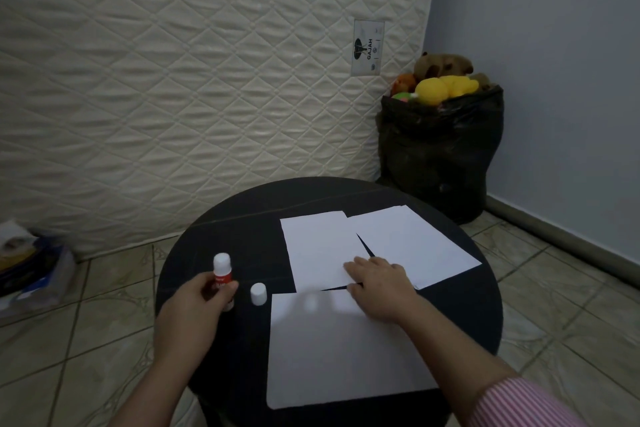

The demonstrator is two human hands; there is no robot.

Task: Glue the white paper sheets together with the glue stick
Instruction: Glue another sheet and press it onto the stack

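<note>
The left hand (194, 305) is clamped on the glue stick (222, 276), upright on the black worktop (214, 236) with its tip up; its cap (258, 294) stands just beside. The right hand (379, 282) lies flat, fingers spread, where the three white paper sheets (346, 350) meet. The glue looks uncapped; no sheets look joined.

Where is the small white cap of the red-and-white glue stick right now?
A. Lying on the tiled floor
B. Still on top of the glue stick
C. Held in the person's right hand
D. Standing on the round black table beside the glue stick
D. The small white cap stands on the round black table, just right of the red-and-white glue stick gripped by the left hand, while the right hand rests on the white paper sheets.
</note>
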